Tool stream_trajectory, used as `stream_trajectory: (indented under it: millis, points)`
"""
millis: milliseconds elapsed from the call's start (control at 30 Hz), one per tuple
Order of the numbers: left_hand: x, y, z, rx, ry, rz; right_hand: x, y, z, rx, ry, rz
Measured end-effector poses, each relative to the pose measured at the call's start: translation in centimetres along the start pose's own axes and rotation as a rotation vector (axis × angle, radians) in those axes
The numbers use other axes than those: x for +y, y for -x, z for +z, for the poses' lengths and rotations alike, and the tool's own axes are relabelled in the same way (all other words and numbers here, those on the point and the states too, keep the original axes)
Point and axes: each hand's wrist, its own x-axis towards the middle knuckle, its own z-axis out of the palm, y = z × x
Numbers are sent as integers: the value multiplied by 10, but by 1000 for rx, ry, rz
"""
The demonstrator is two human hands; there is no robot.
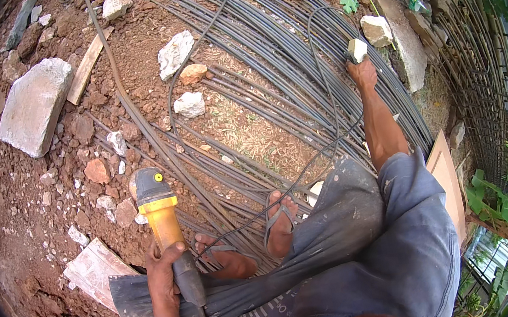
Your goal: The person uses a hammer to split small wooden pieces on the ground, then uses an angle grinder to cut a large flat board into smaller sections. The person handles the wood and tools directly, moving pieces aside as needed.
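My left hand [164,272] is wrapped round the body of a yellow and black angle grinder [164,223], its head pointing away from me. The grinder's disc cannot be made out from here. My right arm reaches far out to the right, over the bundle of steel rebar [292,58]. The fingers of my right hand [363,74] are closed at a small white block [357,49] with a dark side; what kind of block it is I cannot tell. A thin black power cord [298,186] crosses the bars near my feet and loops up among the rebar.
Reddish soil [101,101] with loose stones lies to the left, including a large pale slab [38,107]. A wooden strip [90,66] rests on the soil. My sandalled feet [279,222] stand among the bars. More tied rebar [479,80] and green plants [503,201] are at the right.
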Motion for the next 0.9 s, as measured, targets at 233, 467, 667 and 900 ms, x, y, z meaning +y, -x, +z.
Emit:
stream_trajectory:
  millis: [233, 467, 667, 900]
  points:
    - [17, -7, 10, -146, -38, -87, 13, 58, -52, -661, -1818, 291]
    - [13, -27, 16, -208, 14, -173, -29, 209, 26, -905, -1899, 758]
    - [14, -25, 21, -241, -20, -186, -29, 208, 32, -385, -881, 319]
    - [3, -30, 13, -254, 39, -212, -38, 200, -38, -185, -603, 54]
